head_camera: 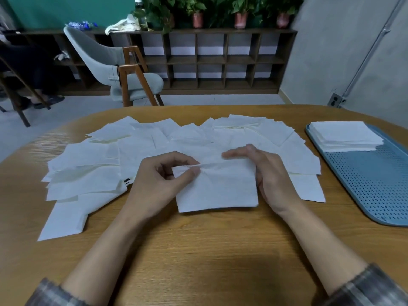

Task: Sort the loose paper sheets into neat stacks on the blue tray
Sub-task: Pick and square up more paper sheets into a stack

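A wooden table [198, 250] with rounded corners carries everything. Across its middle lies a loose spread of white paper sheets [92, 168], overlapping at all angles, some reaching toward the left edge. At the right side sits a blue tray [371, 184] with a perforated floor, and a neat stack of sheets [344, 134] rests on its far end

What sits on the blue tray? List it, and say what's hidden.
One neat stack of white sheets sits at the far end of the blue tray. The near part is bare perforated surface. The tray surface under the stack is covered, and its right edge runs out of frame.
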Action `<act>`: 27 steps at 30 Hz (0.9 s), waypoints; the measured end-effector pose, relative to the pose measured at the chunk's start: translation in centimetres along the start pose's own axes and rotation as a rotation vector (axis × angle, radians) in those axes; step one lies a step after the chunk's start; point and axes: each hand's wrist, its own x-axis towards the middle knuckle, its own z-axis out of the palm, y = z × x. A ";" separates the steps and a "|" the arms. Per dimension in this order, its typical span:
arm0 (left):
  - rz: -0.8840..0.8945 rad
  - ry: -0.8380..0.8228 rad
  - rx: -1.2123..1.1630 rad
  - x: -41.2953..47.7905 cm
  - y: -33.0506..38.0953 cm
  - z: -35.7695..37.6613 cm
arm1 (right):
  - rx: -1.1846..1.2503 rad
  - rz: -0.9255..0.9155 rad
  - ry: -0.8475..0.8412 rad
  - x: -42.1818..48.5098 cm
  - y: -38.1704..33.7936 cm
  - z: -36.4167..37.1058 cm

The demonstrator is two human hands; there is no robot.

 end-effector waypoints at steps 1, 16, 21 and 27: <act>-0.002 0.014 -0.003 0.0 0.0 0.0 | 0.008 0.019 -0.044 -0.2 0.0 0.2; -0.002 -0.003 0.012 0.3 -0.3 0.0 | -0.096 0.073 -0.011 -0.6 0.0 1.1; -0.031 0.037 0.029 0.3 -0.2 -0.1 | -0.083 0.073 0.028 -0.5 -0.1 1.1; -0.009 0.139 -0.022 0.3 -0.4 0.4 | -0.032 -0.005 -0.072 -0.4 -0.1 0.9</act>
